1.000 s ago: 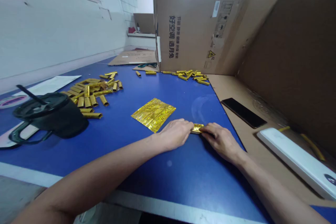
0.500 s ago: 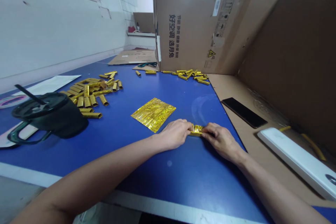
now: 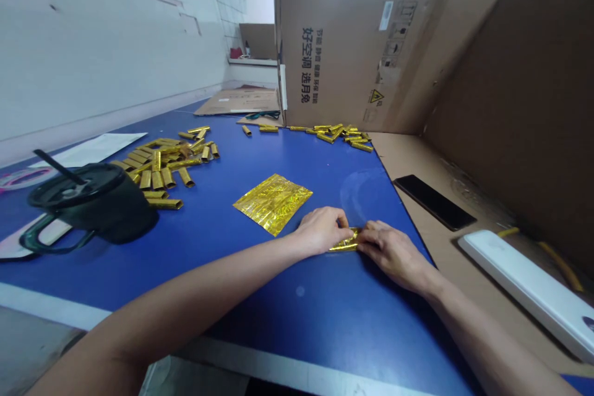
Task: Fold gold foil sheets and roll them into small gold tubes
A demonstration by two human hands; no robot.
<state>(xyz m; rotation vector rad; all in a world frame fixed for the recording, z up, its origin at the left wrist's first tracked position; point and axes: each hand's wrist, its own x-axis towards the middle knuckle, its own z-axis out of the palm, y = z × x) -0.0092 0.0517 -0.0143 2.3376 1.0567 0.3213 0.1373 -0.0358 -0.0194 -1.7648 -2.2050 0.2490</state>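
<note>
Between my two hands lies a piece of shiny gold foil paper (image 3: 342,246), folded into a narrow strip on the blue table (image 3: 297,315). My left hand (image 3: 323,230) has its fingers closed on the strip's upper edge and covers part of it. On the strip's right end, the fingers of my right hand (image 3: 387,247) are pressed together, hiding that end. Just beyond my left hand rests a flat square gold foil sheet (image 3: 273,203), touched by neither hand.
Folded gold pieces (image 3: 158,179) are heaped at the left, with more gold pieces (image 3: 343,133) by the cardboard box (image 3: 352,43). A dark lidded mug (image 3: 111,210) stands left. At the right lie a phone (image 3: 434,202) and a long white device (image 3: 520,291).
My left hand has shifted slightly right, its fingers now nearer the strip's middle. The strip looks flatter and more folded. My right hand stays at the right end.
</note>
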